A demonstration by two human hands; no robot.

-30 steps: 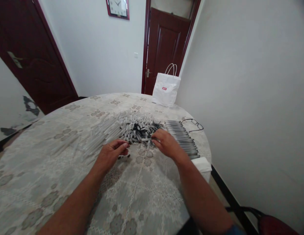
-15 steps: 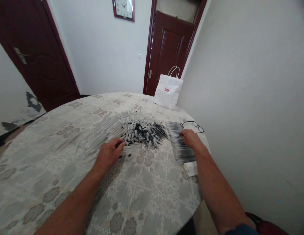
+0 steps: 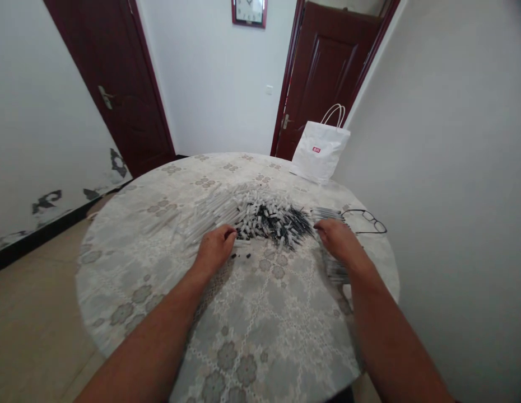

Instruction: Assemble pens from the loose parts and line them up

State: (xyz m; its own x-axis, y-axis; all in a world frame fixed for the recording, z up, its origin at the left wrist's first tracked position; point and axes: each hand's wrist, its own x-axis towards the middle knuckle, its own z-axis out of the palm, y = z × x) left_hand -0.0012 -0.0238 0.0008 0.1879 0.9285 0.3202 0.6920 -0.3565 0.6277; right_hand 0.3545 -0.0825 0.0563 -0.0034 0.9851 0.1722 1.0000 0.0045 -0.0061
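A heap of small white and black pen parts [image 3: 269, 218] lies in the middle of a round table [image 3: 252, 330] under a patterned cloth. Clear tubes [image 3: 201, 215] fan out to the heap's left. My left hand [image 3: 214, 252] rests at the heap's near left edge, fingers curled with the tips touching the parts. My right hand [image 3: 338, 238] lies over a row of finished pens [image 3: 328, 215] to the right of the heap, fingers bent down toward the heap's right edge. What either hand holds is hidden.
Black-rimmed glasses [image 3: 370, 221] lie near the table's right edge. A white paper bag [image 3: 319, 151] stands at the far edge by a dark red door [image 3: 323, 73]. Another dark door [image 3: 113, 84] is at the left. A wall runs close on the right.
My right hand carried a piece from the heap to the pen row and now comes back toward the heap. My left hand stayed at the heap's edge. The view swung left.
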